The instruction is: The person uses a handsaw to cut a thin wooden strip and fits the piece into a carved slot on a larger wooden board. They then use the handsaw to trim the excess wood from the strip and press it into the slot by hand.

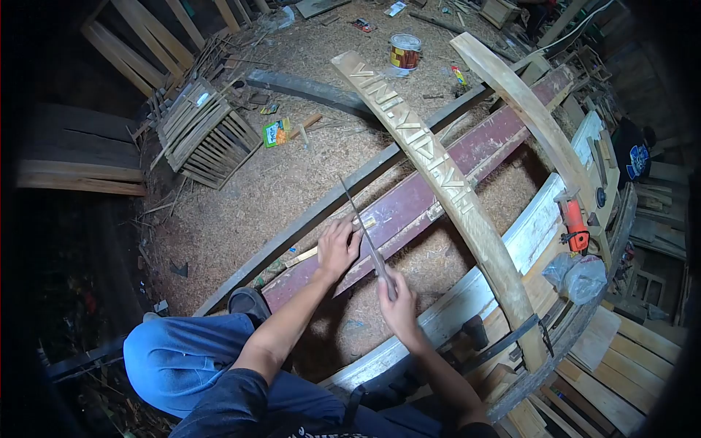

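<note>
My right hand (399, 301) is closed around the handle of a handsaw (370, 244), whose narrow blade points away from me. My left hand (339, 248) presses a thin wooden strip (304, 255) down on a maroon plank (485, 152). The blade lies across the strip, just right of my left fingers, and a short end of the strip shows beyond it. Whether the teeth have cut into the wood is too small to tell. To the right, a curved wooden beam (427, 155) with small angular pieces along its upper part crosses over the plank.
Another curved beam (537, 102) lies farther right. A red angle grinder (575, 226) and a plastic bag (584, 279) sit at the right. On the shavings-covered floor are a paint can (405, 52), a yellow-green packet (277, 133) and a slatted wooden crate (208, 135).
</note>
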Demonstrator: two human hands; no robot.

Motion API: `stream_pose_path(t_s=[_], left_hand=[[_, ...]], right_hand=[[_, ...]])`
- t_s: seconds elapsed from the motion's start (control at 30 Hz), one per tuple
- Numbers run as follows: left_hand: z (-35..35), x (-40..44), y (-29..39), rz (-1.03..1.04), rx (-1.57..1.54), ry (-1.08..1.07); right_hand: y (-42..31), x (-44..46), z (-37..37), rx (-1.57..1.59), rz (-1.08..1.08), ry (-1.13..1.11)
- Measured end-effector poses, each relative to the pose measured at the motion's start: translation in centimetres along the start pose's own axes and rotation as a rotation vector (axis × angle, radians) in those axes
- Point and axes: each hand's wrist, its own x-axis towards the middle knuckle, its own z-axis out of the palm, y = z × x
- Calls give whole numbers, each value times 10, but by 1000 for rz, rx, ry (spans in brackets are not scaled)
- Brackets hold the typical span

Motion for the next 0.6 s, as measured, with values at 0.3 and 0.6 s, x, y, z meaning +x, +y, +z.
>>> stream_pose_path(t_s=[0.3,0.6], left_hand=[[2,-4,-3,-36,1,-18],[9,-18,11,-11,-66,152]], right_hand=[[-19,14,6,167,107,106],[-90,55,-42,84,-34,261]])
